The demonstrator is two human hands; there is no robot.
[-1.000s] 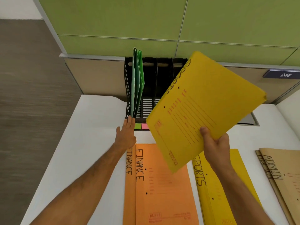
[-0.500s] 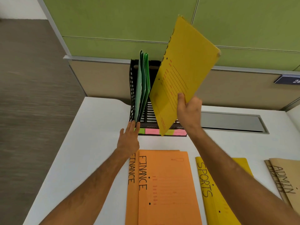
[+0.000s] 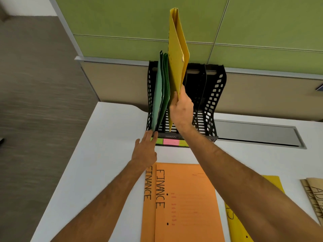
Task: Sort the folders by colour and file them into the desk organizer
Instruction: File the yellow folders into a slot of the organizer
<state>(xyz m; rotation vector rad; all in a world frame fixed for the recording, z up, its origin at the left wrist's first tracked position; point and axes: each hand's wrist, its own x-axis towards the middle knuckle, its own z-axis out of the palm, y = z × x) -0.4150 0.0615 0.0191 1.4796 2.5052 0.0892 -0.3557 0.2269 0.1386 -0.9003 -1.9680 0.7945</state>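
A black slotted desk organizer (image 3: 212, 102) stands at the back of the white desk. Green folders (image 3: 161, 95) fill its leftmost slot. My right hand (image 3: 181, 109) grips a yellow folder (image 3: 177, 55) by its near edge, held upright with its lower end inside the second slot, beside the green ones. My left hand (image 3: 145, 151) lies flat on the desk, fingertips touching the organizer's front left corner. Orange "FINANCE" folders (image 3: 183, 203) lie in front. More yellow folders (image 3: 244, 224) lie to their right, partly under my right arm.
Brown "ADMIN" folders (image 3: 314, 194) lie at the right edge. Green, pink and yellow sticky labels (image 3: 170, 142) mark the organizer's front. A grey cable slot (image 3: 258, 135) runs along the desk's back right. A green partition (image 3: 122, 23) rises behind. The floor lies left.
My right hand has turned the yellow folder from flat-facing to upright edge-on and carried it left and forward into the second slot. The left hand has stayed at the organizer's corner.
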